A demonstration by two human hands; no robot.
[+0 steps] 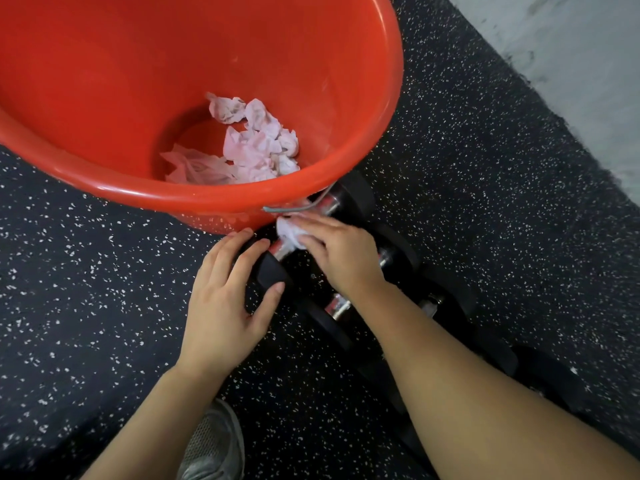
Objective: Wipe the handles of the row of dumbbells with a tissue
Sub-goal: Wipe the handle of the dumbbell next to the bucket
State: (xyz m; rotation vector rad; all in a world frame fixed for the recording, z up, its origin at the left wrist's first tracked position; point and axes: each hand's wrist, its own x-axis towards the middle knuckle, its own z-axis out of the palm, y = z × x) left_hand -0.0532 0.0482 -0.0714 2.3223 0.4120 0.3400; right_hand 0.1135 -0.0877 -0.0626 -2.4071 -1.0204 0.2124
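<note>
A row of black dumbbells with chrome handles runs across the speckled floor from centre to lower right. My left hand (227,299) rests on the near black head (268,275) of one dumbbell, fingers spread over it. My right hand (341,254) presses a crumpled white tissue (290,233) against that dumbbell's chrome handle (281,251). A second chrome handle (336,305) shows just below my right wrist. My right forearm hides most of the other dumbbells.
A large red bucket (374,98) stands right behind the dumbbells, with several used tissues (256,147) at its bottom and a wire bail (304,206) hanging at its rim. A grey shoe (213,441) is at the bottom. A pale wall (571,46) borders the floor at upper right.
</note>
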